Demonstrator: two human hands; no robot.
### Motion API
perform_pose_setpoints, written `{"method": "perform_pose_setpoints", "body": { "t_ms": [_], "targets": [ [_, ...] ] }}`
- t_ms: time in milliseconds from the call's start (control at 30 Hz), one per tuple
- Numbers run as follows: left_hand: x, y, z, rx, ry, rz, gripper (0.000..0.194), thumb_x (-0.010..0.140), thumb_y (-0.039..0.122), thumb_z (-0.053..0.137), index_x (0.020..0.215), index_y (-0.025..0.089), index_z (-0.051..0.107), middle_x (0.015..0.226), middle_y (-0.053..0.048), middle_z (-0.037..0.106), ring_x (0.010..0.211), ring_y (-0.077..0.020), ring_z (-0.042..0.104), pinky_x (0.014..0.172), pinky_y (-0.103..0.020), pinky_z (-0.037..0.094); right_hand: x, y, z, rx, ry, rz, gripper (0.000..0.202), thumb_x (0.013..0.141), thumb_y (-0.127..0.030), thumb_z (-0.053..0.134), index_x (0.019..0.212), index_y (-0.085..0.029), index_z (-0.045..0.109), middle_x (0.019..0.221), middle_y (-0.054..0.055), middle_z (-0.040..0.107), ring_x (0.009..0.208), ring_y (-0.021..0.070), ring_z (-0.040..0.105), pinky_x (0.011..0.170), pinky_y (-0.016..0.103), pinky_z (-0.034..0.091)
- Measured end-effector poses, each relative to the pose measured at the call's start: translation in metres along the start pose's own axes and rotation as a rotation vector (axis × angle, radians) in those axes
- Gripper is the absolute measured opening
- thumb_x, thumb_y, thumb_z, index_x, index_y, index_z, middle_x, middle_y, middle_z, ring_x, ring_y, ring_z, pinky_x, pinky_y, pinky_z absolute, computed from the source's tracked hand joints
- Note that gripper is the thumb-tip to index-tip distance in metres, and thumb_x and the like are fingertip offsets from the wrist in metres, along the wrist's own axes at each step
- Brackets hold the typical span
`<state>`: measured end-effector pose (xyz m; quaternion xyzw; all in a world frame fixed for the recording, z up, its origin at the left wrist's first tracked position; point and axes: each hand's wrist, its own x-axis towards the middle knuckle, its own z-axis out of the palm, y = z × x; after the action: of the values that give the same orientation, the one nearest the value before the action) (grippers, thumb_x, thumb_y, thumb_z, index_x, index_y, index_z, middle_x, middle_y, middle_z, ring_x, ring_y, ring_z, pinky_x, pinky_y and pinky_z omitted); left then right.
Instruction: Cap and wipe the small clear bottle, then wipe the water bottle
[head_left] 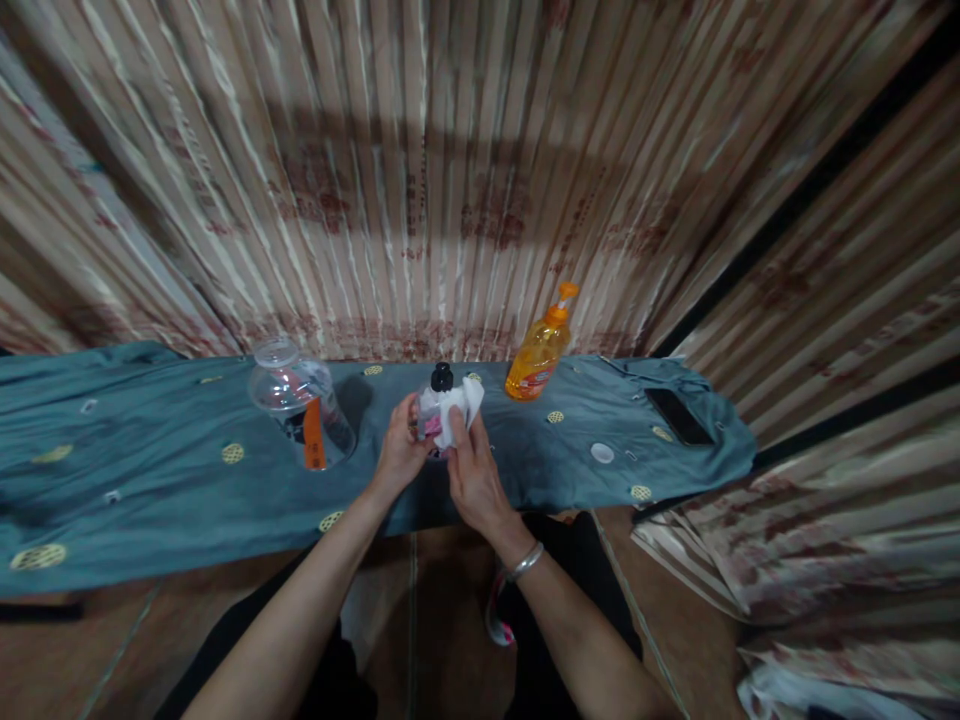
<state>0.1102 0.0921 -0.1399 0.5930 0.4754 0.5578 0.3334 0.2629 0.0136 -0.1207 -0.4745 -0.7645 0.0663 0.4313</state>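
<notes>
Holding: left hand (399,455) grips a small bottle (433,405) with a black cap, above the blue cloth (150,470).
Wiping: right hand (474,480) presses a white tissue (459,408) against it.
Behind left: clear jar (300,410).
Behind right: orange pump bottle (538,350); phone (679,415).

Two hands, the left hand (399,455) and the right hand (474,478), at six o'clock. One small bottle (436,403), one white cloth (459,405), both at centre. One clear jar (300,405) at nine o'clock. One orange pump bottle (538,350) at two o'clock. One phone (679,416) at three o'clock. One bracelet (525,562).
</notes>
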Motion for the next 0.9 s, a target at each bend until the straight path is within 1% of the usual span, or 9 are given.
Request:
{"method": "perform_pose_setpoints", "body": {
  "t_ms": [100, 200, 300, 400, 500, 567, 700, 800, 900],
  "targets": [
    [0.000, 0.007, -0.001, -0.021, 0.010, -0.076, 0.075, 0.065, 0.028, 0.088, 0.135, 0.023, 0.062, 0.126, -0.010, 0.065, 0.111, -0.0267, 0.069, 0.089, -0.040, 0.063, -0.013, 0.014, 0.002, -0.010, -0.039, 0.056, 0.063, 0.109, -0.015, 0.039, 0.172, -0.014, 0.033, 0.176, 0.024, 0.034, 0.166, 0.0319, 0.033, 0.130, 0.052, 0.043],
    [0.000, 0.016, -0.004, -0.013, -0.010, -0.117, 0.061, 0.062, 0.035, 0.091, 0.118, 0.023, 0.071, 0.115, -0.007, 0.067, 0.107, -0.0263, 0.068, 0.089, -0.039, 0.060, -0.021, 0.031, -0.001, -0.046, -0.083, 0.162, 0.060, 0.106, -0.015, 0.044, 0.166, -0.012, 0.044, 0.171, 0.026, 0.043, 0.161, 0.0331, 0.044, 0.126, 0.051, 0.048],
    [0.001, 0.024, -0.005, -0.035, -0.023, -0.144, 0.049, 0.060, 0.038, 0.092, 0.102, 0.022, 0.073, 0.109, -0.005, 0.070, 0.104, -0.0257, 0.068, 0.089, -0.038, 0.059, -0.021, 0.045, -0.003, -0.094, -0.177, 0.242, 0.059, 0.103, -0.011, 0.046, 0.161, -0.011, 0.051, 0.164, 0.027, 0.052, 0.155, 0.0344, 0.053, 0.125, 0.053, 0.049],
    [0.004, 0.029, -0.005, -0.126, -0.035, -0.197, 0.049, 0.055, 0.038, 0.092, 0.096, 0.022, 0.071, 0.101, -0.003, 0.074, 0.096, -0.0238, 0.071, 0.085, -0.036, 0.060, -0.017, 0.050, -0.002, -0.090, -0.307, 0.222, 0.062, 0.099, -0.011, 0.053, 0.161, -0.013, 0.051, 0.161, 0.025, 0.057, 0.151, 0.0340, 0.057, 0.124, 0.056, 0.049],
    [0.007, 0.035, -0.007, -0.164, -0.037, -0.236, 0.047, 0.049, 0.035, 0.092, 0.089, 0.022, 0.070, 0.089, 0.000, 0.077, 0.087, -0.0229, 0.072, 0.079, -0.034, 0.059, -0.011, 0.048, -0.003, -0.067, -0.361, 0.179, 0.060, 0.100, -0.019, 0.060, 0.160, -0.013, 0.052, 0.159, 0.025, 0.059, 0.151, 0.0340, 0.055, 0.125, 0.057, 0.047],
    [0.009, 0.039, -0.010, -0.162, -0.018, -0.247, 0.046, 0.047, 0.036, 0.093, 0.085, 0.022, 0.070, 0.084, 0.001, 0.077, 0.084, -0.0229, 0.072, 0.077, -0.033, 0.058, -0.007, 0.045, -0.007, -0.079, -0.341, 0.180, 0.055, 0.102, -0.023, 0.061, 0.156, -0.014, 0.056, 0.160, 0.024, 0.059, 0.151, 0.0342, 0.055, 0.125, 0.057, 0.047],
    [0.015, 0.048, -0.016, -0.114, 0.066, -0.209, 0.049, 0.047, 0.042, 0.095, 0.085, 0.022, 0.071, 0.082, 0.000, 0.078, 0.081, -0.0227, 0.072, 0.082, -0.036, 0.059, 0.004, 0.040, -0.014, -0.133, -0.218, 0.222, 0.049, 0.101, -0.029, 0.064, 0.147, -0.012, 0.063, 0.161, 0.026, 0.056, 0.151, 0.0382, 0.055, 0.126, 0.061, 0.046],
    [0.020, 0.058, -0.021, -0.128, 0.129, -0.167, 0.053, 0.049, 0.043, 0.096, 0.092, 0.021, 0.073, 0.090, -0.002, 0.080, 0.088, -0.0242, 0.073, 0.086, -0.038, 0.060, 0.012, 0.034, -0.011, -0.088, -0.156, 0.221, 0.059, 0.100, -0.032, 0.066, 0.154, -0.011, 0.056, 0.160, 0.027, 0.057, 0.152, 0.0375, 0.054, 0.126, 0.060, 0.046],
    [0.022, 0.067, -0.023, -0.152, 0.178, -0.136, 0.055, 0.051, 0.044, 0.096, 0.094, 0.020, 0.071, 0.094, -0.002, 0.078, 0.096, -0.0258, 0.074, 0.087, -0.038, 0.061, 0.018, 0.029, -0.003, -0.008, -0.120, 0.217, 0.075, 0.098, -0.038, 0.071, 0.163, -0.010, 0.045, 0.163, 0.026, 0.055, 0.155, 0.0364, 0.051, 0.129, 0.058, 0.043]
  ]
}}
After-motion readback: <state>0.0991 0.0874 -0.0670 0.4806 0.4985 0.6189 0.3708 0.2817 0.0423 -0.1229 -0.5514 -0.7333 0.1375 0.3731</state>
